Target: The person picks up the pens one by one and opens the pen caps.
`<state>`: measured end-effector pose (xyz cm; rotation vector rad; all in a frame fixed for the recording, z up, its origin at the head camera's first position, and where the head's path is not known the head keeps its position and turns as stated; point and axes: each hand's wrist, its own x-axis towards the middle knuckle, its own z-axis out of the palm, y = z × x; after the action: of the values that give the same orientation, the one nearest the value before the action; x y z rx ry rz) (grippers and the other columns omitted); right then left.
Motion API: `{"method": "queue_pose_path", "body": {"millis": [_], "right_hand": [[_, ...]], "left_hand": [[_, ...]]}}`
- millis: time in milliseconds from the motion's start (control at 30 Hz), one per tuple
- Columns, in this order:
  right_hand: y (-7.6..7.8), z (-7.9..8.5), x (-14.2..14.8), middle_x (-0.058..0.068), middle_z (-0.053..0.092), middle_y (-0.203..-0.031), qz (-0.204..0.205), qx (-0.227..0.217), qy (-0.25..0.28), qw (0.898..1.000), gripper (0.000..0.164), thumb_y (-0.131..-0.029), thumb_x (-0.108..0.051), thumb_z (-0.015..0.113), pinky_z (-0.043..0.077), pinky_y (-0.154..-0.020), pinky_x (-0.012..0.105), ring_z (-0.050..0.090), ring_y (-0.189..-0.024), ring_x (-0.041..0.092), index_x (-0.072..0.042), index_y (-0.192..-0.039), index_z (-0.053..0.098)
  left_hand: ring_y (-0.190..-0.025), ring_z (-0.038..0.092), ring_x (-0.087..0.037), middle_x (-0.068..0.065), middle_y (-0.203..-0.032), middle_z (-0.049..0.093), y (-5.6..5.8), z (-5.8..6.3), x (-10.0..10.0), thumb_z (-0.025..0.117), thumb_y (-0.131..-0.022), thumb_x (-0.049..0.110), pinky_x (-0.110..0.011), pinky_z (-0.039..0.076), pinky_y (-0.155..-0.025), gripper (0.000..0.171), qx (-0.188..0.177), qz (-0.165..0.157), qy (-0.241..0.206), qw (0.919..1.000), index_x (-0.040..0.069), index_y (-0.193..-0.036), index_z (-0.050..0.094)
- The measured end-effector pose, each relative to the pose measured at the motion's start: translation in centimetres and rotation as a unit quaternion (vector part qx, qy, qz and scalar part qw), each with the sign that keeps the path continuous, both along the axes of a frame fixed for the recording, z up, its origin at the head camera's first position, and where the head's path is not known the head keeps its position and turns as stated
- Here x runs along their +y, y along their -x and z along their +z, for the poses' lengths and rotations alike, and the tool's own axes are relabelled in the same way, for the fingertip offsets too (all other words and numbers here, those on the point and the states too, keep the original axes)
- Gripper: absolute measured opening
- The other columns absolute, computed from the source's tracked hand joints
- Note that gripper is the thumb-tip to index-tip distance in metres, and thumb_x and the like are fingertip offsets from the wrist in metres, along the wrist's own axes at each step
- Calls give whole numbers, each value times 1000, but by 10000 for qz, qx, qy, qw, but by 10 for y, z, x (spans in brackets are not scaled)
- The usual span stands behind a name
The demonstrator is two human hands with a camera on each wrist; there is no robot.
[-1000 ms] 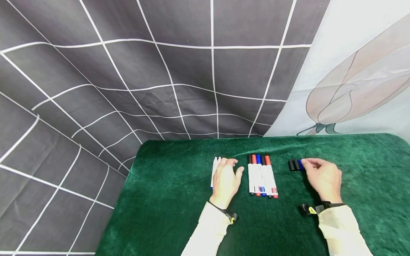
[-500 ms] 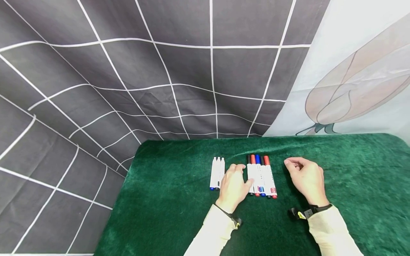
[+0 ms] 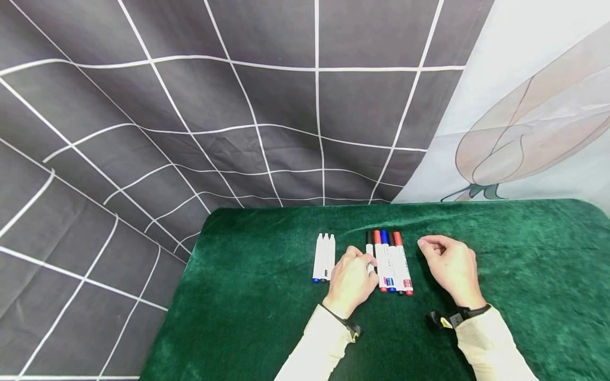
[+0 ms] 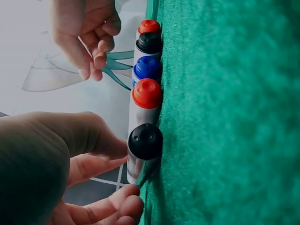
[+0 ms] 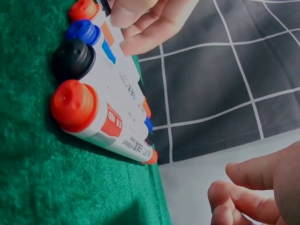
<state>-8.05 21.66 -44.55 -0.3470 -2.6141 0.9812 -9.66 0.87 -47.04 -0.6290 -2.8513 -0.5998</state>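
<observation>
My left hand [image 3: 351, 280] pinches the black-capped whiteboard marker [image 3: 369, 247] at the left end of a row. In the left wrist view, its thumb lies on one side of that marker's black end [image 4: 145, 141], with fingertips at the other side. Beside it lie red [image 3: 377, 236], blue [image 3: 384, 236], black and red [image 3: 397, 239] capped markers. My right hand [image 3: 452, 270] hovers right of the row, fingers loosely curled; nothing shows between thumb and fingers [image 5: 234, 199] in the right wrist view. The loose caps are hidden behind this hand.
Three uncapped white markers [image 3: 325, 256] lie left of the row, tips pointing away. The green cloth [image 3: 257, 296] covers the table. Behind it hang a dark grid curtain [image 3: 281, 106] and a white printed sheet [image 3: 519, 106].
My left hand has moved right from the uncapped markers to the row's left end and now pinches the black-capped marker. My right hand has left the loose caps and shifted left.
</observation>
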Motion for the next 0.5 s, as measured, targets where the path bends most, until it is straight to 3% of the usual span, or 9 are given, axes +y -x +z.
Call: {"method": "queue_pose_path", "body": {"millis": [233, 333, 500], "right_hand": [[-1, 0, -4, 3, 64, -72, 105, -70, 33, 9999, 22, -96, -23, 65, 37, -58, 30, 50, -65, 17, -5, -101, 77], [-1, -1, -7, 2, 65, -73, 199, -59, 42, 9998, 22, -96, -23, 66, 37, -58, 30, 51, -65, 16, -5, -101, 77], [-1, -2, -11, 2, 68, -75, 442, 46, 44, 9990, 21, -96, -21, 66, 38, -58, 30, 53, -65, 15, -4, -101, 77]], "left_hand": [[-72, 64, -15, -2, -87, 62, 0, 0, -2, 80, -82, 26, -27, 48, -61, 16, -77, 49, 62, 9999, 18, -94, 73], [-70, 65, -17, -2, -83, 62, 1, 2, -4, 81, -82, 20, -28, 47, -58, 15, -92, 175, 64, 9998, 17, -93, 71], [-71, 67, -20, -1, -84, 65, 4, 7, -10, 77, -83, 13, -31, 48, -57, 12, 242, 317, 159, 9991, 17, -92, 70]]}}
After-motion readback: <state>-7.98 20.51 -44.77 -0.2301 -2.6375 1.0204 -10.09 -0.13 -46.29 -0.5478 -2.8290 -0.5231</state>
